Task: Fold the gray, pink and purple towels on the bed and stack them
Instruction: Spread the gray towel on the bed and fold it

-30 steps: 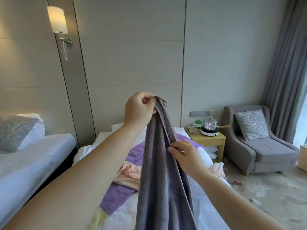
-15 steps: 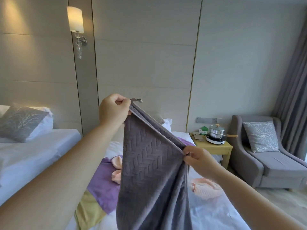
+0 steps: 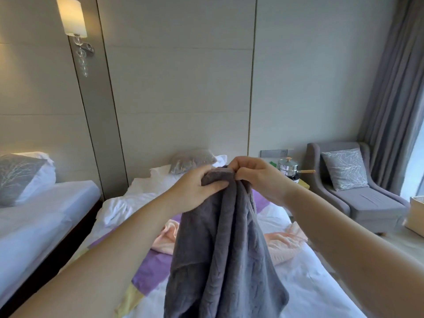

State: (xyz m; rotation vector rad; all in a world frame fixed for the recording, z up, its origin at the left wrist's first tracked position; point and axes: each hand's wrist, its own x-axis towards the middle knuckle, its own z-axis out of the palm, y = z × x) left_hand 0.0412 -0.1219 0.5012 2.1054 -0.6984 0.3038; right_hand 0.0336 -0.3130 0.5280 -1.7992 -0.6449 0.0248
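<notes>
Both hands, left (image 3: 197, 189) and right (image 3: 257, 177), grip the gray textured towel (image 3: 224, 253) aloft; the crumpled pink towel (image 3: 284, 244) and flat purple towel (image 3: 151, 269) lie unfolded on the white bed (image 3: 305, 288).

Soft daylight enters from the window (image 3: 416, 157) at right; a lit wall lamp (image 3: 72, 17) casts a warm glow at left. Wide-angle bending shows at edges, with slight overall softness.

text: none legible | labels — none | brands — none | numbers, signs: none
</notes>
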